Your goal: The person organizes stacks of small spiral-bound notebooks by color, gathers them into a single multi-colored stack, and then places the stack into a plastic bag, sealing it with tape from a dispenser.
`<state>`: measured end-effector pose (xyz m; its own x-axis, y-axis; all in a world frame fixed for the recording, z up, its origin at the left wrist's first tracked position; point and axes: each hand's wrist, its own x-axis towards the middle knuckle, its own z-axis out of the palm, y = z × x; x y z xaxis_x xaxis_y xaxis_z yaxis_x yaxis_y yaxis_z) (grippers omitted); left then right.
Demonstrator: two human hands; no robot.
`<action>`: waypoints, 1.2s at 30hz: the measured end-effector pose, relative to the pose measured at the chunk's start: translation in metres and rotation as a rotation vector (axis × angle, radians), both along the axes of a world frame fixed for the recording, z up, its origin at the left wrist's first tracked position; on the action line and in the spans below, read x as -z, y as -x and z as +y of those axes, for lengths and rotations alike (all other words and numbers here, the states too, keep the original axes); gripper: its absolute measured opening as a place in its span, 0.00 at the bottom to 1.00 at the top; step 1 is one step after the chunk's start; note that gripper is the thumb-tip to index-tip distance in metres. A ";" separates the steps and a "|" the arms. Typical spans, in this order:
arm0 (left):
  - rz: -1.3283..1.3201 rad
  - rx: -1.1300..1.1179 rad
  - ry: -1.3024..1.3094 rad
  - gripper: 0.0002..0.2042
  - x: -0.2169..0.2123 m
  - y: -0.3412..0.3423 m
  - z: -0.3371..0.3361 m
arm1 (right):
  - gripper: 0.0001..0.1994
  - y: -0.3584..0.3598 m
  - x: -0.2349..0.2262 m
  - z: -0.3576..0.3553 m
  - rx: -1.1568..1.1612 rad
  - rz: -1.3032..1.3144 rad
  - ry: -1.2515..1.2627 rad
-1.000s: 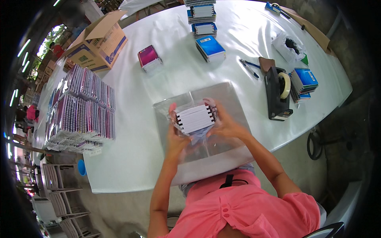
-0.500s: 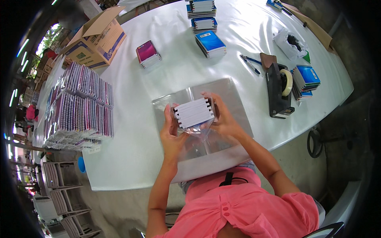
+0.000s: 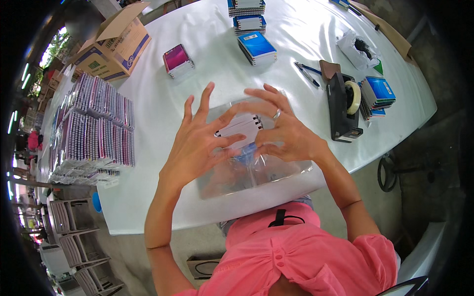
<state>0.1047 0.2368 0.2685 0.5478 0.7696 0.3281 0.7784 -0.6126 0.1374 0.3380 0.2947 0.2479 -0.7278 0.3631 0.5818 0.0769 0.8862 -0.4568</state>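
Note:
A small stack of spiral notebooks with its white page edges up stands on a pile of clear plastic sheets. Clear film bunches around its near side, where a bit of blue shows. My left hand hovers over the stack's left side, two fingers raised and the others spread toward it. From the right comes my right hand, a ring on one finger, its fingers apart and curved over the stack. Neither hand visibly grips anything, though the fingertips overlap the stack and hide part of it.
Wrapped notebook bundles rise high at left, before an open cardboard box. Beyond my hands lie a purple notebook stack and blue notebooks. At right are pens, a tape dispenser, more blue notebooks and a plastic bag.
My hands have let go of the stack's two sides and spread their fingers above it. The left hand has moved back to the left. The view has shifted slightly.

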 end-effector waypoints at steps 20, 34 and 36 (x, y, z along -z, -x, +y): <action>-0.906 -0.298 0.148 0.23 0.101 0.007 -0.038 | 0.22 0.001 0.085 0.005 0.058 0.247 0.472; -0.703 -0.205 0.217 0.26 0.077 0.000 -0.016 | 0.12 0.011 0.069 -0.005 0.096 0.308 0.566; -0.664 -0.232 0.172 0.25 0.076 -0.003 -0.017 | 0.10 0.012 0.065 -0.005 0.123 0.274 0.504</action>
